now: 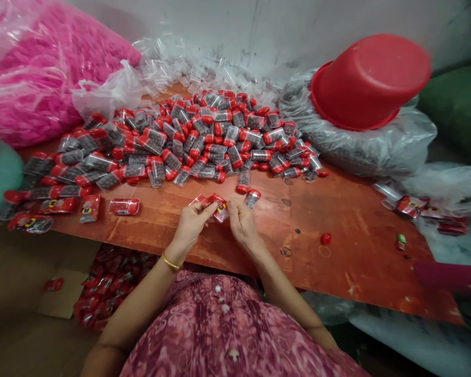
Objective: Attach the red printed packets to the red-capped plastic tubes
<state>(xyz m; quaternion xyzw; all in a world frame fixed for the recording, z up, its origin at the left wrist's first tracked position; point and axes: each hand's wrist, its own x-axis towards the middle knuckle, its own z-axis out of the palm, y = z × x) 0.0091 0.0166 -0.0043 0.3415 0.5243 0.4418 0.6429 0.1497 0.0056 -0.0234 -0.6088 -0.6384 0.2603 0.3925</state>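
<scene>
L hand's [190, 224] grip is pinched on a printed red wrapper [221, 209] over the desk's [353, 235] near side; R hand's [242, 222] at its edge, can't tell if clamped. Prob 2 hands for steadiness, w/ red-capped tubes [197, 147] piled within reach.

No word, brand or number can be read with certainty. A small whitish barcode patch [123, 212] is borne by a red, clear-ended plastic packet [124, 206] lying on the reddish-brown wooden counter [369, 246] (its bars are too fine to be made out). A rounded yellow-and-black emblem [87, 211] is printed on the narrow red-and-grey packet [90, 208] to its left. Yellow-and-black print is also shown on the shiny red plastic wrapper [221, 210] held in the fingers [207, 211], its lettering illegible.
</scene>
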